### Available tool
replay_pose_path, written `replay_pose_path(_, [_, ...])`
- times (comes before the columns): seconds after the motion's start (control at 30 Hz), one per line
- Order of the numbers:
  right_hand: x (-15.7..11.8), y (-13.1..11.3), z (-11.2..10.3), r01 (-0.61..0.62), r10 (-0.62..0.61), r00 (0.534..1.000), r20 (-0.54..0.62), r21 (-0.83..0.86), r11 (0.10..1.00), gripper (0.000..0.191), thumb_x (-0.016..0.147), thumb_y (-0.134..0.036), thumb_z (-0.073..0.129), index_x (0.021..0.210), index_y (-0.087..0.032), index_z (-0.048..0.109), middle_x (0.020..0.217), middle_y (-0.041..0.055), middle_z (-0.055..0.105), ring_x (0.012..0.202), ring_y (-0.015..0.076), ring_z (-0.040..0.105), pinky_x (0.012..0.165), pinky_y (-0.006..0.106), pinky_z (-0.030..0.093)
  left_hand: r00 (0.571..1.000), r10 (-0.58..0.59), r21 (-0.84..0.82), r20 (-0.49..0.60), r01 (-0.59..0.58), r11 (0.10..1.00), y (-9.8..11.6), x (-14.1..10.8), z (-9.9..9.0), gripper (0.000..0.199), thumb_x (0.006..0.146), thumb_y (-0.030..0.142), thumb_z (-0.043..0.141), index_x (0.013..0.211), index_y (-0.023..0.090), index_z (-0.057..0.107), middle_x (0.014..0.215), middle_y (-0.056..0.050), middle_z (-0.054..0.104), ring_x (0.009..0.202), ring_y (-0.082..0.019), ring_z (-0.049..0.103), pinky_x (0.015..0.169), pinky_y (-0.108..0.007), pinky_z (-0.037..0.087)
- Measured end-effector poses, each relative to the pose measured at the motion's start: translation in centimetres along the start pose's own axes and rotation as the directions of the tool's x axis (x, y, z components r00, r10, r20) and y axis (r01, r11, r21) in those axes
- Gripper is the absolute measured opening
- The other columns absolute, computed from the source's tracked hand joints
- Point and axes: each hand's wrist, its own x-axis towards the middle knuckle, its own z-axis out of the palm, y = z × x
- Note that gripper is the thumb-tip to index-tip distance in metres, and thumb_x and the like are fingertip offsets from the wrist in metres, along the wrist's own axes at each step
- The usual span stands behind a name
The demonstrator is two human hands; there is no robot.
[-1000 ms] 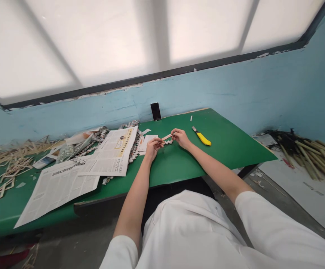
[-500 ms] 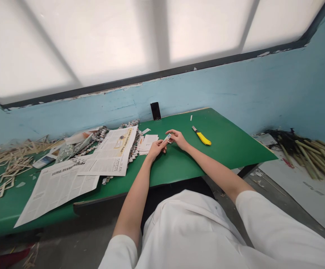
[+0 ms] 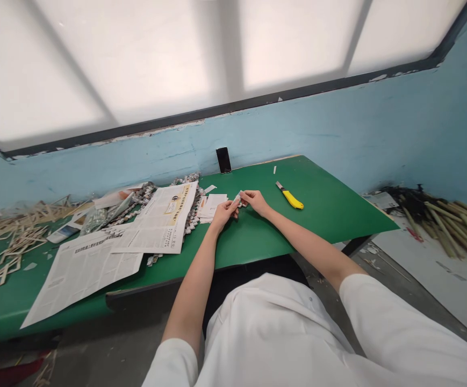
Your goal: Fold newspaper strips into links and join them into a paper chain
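Note:
A small folded piece of printed paper (image 3: pixel 238 198) is pinched between my two hands above the green table. My left hand (image 3: pixel 225 211) grips its lower left side, fingers closed. From the right, my right hand (image 3: pixel 256 201) holds the upper end with thumb and fingertips together. Just left of my left hand lie white paper strips (image 3: pixel 213 207) in a loose stack. A knife with a yellow handle (image 3: pixel 292 199) rests to the right of my right hand. Fingers cover part of the folded paper.
Newspaper sheets (image 3: pixel 158 220) overlie woven paper chains (image 3: pixel 193 212) on the left. Further left are plastic bags (image 3: pixel 106 212) and thin wooden strips (image 3: pixel 19 244). A phone (image 3: pixel 223 160) leans on the wall. Bamboo sticks (image 3: pixel 459 223) lie at the far right.
My right hand's raised fingers have come down and closed at the top of the folded paper. The paper is turned slightly and more of it is covered. My left hand has barely moved.

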Motion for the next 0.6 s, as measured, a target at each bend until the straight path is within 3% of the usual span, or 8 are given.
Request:
replay_pose_path(0.27, [-0.10, 0.15, 0.18, 0.011, -0.011, 1.000, 0.010, 0.005, 1.000, 0.051, 0.086, -0.064, 0.066, 0.065, -0.017, 0.064, 0.060, 0.0006, 0.059, 0.057, 0.0129, 0.046, 0.059, 0.028, 0.038, 1.000, -0.014, 0.020, 0.010, 0.014, 1.000, 0.00, -0.03, -0.06, 0.050, 0.077, 0.061, 0.080, 0.085, 0.013, 0.069, 0.066, -0.001, 0.064, 0.054, -0.011, 0.057, 0.056, -0.024, 0.046])
replay_pose_path(0.6, [-0.41, -0.32, 0.23, -0.029, 0.024, 0.996, 0.092, 0.057, 0.998, 0.050, 0.085, -0.063, 0.068, 0.066, -0.016, 0.068, 0.061, 0.0010, 0.060, 0.058, 0.0123, 0.045, 0.058, 0.028, 0.037, 0.993, -0.046, -0.019, 0.109, 0.049, 0.999, -0.67, 0.23, -0.30, 0.051, 0.076, 0.061, 0.080, 0.091, 0.013, 0.069, 0.068, -0.004, 0.069, 0.054, -0.013, 0.062, 0.059, -0.026, 0.051])
